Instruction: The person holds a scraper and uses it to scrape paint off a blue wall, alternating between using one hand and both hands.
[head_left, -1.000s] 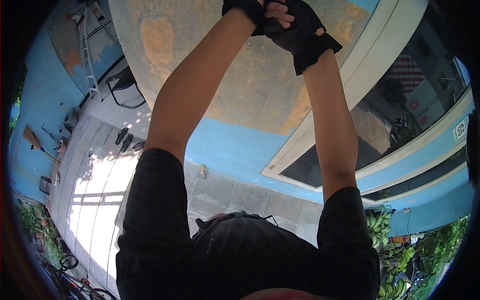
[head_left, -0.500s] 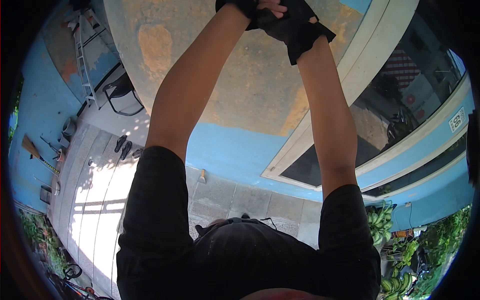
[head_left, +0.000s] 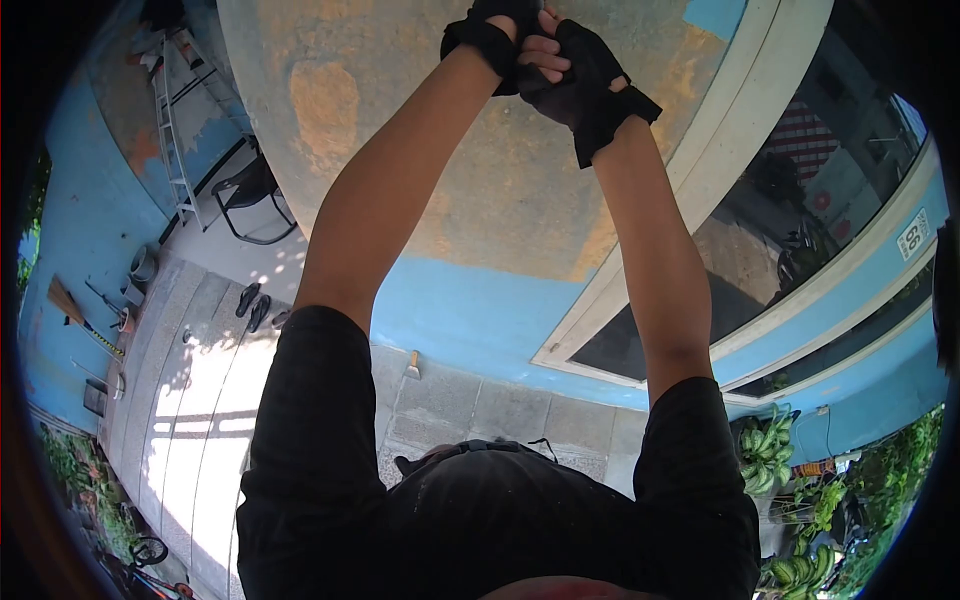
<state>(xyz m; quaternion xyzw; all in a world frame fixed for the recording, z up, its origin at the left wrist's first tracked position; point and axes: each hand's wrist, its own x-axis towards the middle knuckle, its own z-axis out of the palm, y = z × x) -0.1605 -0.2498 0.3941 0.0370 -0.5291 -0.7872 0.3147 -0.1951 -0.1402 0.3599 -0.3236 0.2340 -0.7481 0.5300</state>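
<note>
My left hand [head_left: 497, 32], in a black fingerless glove, is at the top edge, raised in front of the wall [head_left: 430, 130]. My right hand [head_left: 572, 80] presses close beside it in a matching glove, bare fingers curled inward. Both hands look closed around something, but the gloves and the frame edge hide what it is. Behind them the wall is bare grey-brown with orange patches, and blue paint remains along its lower part and at the upper right.
A small wooden-handled scraper or brush [head_left: 413, 366] rests on the paving at the wall's foot. To the right is a framed window [head_left: 740, 240], with potted plants [head_left: 765, 445] below. At left are a ladder [head_left: 172, 140], a black chair [head_left: 255, 200], sandals [head_left: 255, 305] and a broom [head_left: 68, 302].
Both hands have come slightly lower in the view, showing more of the gloves and the curled right fingers. The surroundings have shifted a little right and down.
</note>
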